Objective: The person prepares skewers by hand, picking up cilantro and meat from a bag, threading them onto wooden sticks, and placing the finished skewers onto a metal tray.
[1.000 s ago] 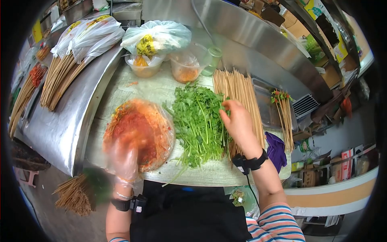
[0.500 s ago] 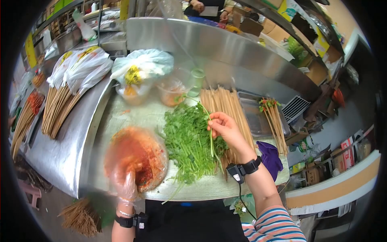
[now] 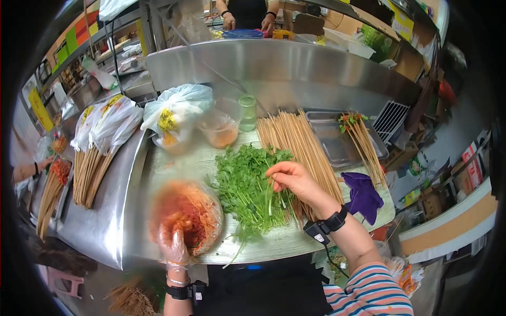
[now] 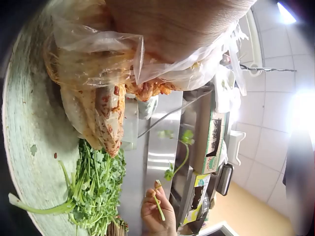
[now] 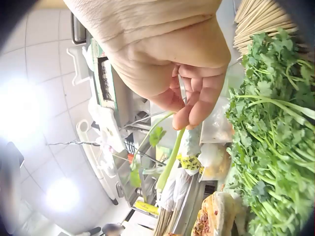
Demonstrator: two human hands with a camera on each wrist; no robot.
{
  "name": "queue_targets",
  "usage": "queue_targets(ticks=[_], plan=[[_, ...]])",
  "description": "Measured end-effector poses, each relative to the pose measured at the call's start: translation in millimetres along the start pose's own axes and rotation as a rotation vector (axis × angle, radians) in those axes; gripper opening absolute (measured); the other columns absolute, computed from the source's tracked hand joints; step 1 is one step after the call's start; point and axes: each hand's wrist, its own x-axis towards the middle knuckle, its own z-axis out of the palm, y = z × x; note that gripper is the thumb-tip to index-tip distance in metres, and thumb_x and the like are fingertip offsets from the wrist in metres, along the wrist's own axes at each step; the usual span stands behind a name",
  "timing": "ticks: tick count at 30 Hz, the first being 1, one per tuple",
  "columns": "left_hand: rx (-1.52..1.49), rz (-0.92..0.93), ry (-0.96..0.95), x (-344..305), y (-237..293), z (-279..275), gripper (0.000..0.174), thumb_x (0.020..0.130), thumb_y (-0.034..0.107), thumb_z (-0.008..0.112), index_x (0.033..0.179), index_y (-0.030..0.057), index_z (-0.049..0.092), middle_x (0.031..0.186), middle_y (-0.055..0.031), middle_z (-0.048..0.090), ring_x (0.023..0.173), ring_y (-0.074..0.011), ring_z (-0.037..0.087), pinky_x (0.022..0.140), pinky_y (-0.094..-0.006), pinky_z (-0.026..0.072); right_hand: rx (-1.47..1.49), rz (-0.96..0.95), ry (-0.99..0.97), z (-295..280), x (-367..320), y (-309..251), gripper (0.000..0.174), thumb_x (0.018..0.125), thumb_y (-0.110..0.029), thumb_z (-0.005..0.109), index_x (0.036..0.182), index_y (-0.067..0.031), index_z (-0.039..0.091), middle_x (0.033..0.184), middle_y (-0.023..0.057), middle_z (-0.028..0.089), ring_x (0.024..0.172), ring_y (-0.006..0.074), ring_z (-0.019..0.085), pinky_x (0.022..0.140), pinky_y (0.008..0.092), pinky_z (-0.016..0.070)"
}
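Observation:
My right hand (image 3: 297,181) pinches a coriander sprig between thumb and fingertips, over the right side of a coriander heap (image 3: 245,181). In the right wrist view the sprig's pale stem (image 5: 172,162) sticks out below the fingertips, with a few leaves beside it. My left hand (image 3: 174,246) wears a clear plastic glove and reaches into a plastic-lined bowl (image 3: 215,208) of red, saucy pieces (image 3: 197,226). In the left wrist view the gloved fingers (image 4: 110,118) are smeared with sauce; what they hold is hidden.
Bamboo skewers (image 3: 290,139) lie behind the coriander, near a clear tray (image 3: 329,150) and a purple cloth (image 3: 362,195). Tubs and a green jar (image 3: 247,113) stand at the back. Bagged skewers (image 3: 92,168) lie on the steel counter (image 3: 113,226) at left. Another person works beyond the steel panel.
My right hand has picked a coriander sprig from the heap, lifted it, and now holds it turned lower over the heap. The left hand stays at the bowl. The head view has tilted up.

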Motion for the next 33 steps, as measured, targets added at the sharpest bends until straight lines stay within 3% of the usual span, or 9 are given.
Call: queue_targets(ticks=[7,10,14,15,18,21,25,31,33], plan=[[-0.012,-0.081,-0.057,4.4,26.3,7.7,0.024,0.083,-0.003,0.053,0.107,-0.0059,0.059,0.099,-0.0113,0.063,0.086,-0.0176,0.063,0.078,-0.0289,0.052,-0.119,-0.084,-0.143,14.8,-10.4,-15.6,0.015,0.083,-0.005,0.06,0.095,-0.0003,0.066,0.082,0.0041,0.066,0.073,0.0081,0.062,0.065,0.0221,0.0503],[0.173,-0.151,-0.271,5.9,60.7,27.7,0.033,0.084,0.001,0.058,0.115,-0.0057,0.057,0.103,-0.0133,0.064,0.088,-0.0156,0.061,0.076,-0.0266,0.05,-0.238,-0.188,-0.239,31.6,-14.7,-24.3,0.014,0.08,-0.003,0.062,0.094,-0.0013,0.066,0.082,0.0035,0.066,0.072,0.0081,0.061,0.064,0.0223,0.0496],[0.283,-0.33,-0.513,3.0,81.2,69.6,0.026,0.082,0.0,0.061,0.108,-0.0038,0.064,0.09,-0.0066,0.066,0.074,-0.0066,0.057,0.062,-0.02,0.0451,-0.307,-0.385,-0.327,62.7,-21.1,-35.6,0.014,0.078,-0.001,0.063,0.092,-0.0015,0.065,0.08,0.0052,0.064,0.069,0.0107,0.061,0.061,0.0237,0.0493],[0.195,-0.364,-0.445,1.4,90.9,74.4,0.02,0.082,0.003,0.065,0.101,-0.0036,0.066,0.084,-0.0048,0.065,0.073,-0.0098,0.06,0.067,-0.0246,0.0499,-0.379,-0.317,-0.357,64.8,-21.1,-40.3,0.014,0.079,0.0,0.063,0.093,-0.0007,0.065,0.087,0.0071,0.063,0.077,0.0121,0.062,0.069,0.0226,0.0507],[0.485,-0.269,-0.615,-4.6,60.3,69.8,0.02,0.082,0.003,0.064,0.1,-0.0061,0.063,0.084,-0.0065,0.065,0.072,-0.0142,0.062,0.066,-0.0272,0.0516,-0.316,-0.349,-0.341,82.4,-27.9,-35.5,0.013,0.079,0.0,0.064,0.092,-0.0003,0.065,0.086,0.0066,0.063,0.076,0.012,0.062,0.068,0.0234,0.0502],[-0.02,-0.448,-0.348,-15.0,65.8,73.9,0.022,0.081,0.003,0.062,0.101,-0.007,0.061,0.086,-0.0089,0.065,0.072,-0.0176,0.062,0.067,-0.0288,0.0524,-0.298,-0.375,-0.217,85.8,-32.2,-23.9,0.012,0.078,-0.002,0.066,0.089,-0.0007,0.064,0.087,0.0068,0.064,0.075,0.0147,0.063,0.068,0.0267,0.0498],[-0.408,-0.451,-0.225,-12.1,56.2,66.1,0.022,0.084,0.002,0.057,0.103,-0.0084,0.059,0.087,-0.0128,0.065,0.07,-0.019,0.063,0.065,-0.0306,0.0532,-0.371,-0.541,-0.138,98.2,-34.0,1.2,0.012,0.077,-0.004,0.067,0.089,-0.0033,0.064,0.083,0.0076,0.064,0.077,0.0174,0.063,0.068,0.0295,0.05],[-0.261,-0.429,-0.18,-7.2,58.2,47.2,0.019,0.084,0.004,0.057,0.099,-0.0074,0.058,0.079,-0.0121,0.063,0.061,-0.0188,0.06,0.057,-0.031,0.052,-0.254,-0.533,-0.011,84.8,-28.1,-13.7,0.017,0.077,-0.008,0.069,0.092,-0.003,0.065,0.091,0.0108,0.057,0.077,0.0223,0.06,0.068,0.0309,0.0493],[-0.274,-0.432,-0.108,-7.5,61.5,49.2,0.017,0.085,0.005,0.057,0.097,-0.0066,0.058,0.076,-0.0115,0.061,0.059,-0.0188,0.058,0.055,-0.0307,0.051,-0.418,-0.448,-0.144,85.5,-36.6,-34.3,0.023,0.076,-0.009,0.07,0.097,-0.0032,0.063,0.091,0.0118,0.054,0.076,0.0236,0.059,0.066,0.0315,0.0494]])
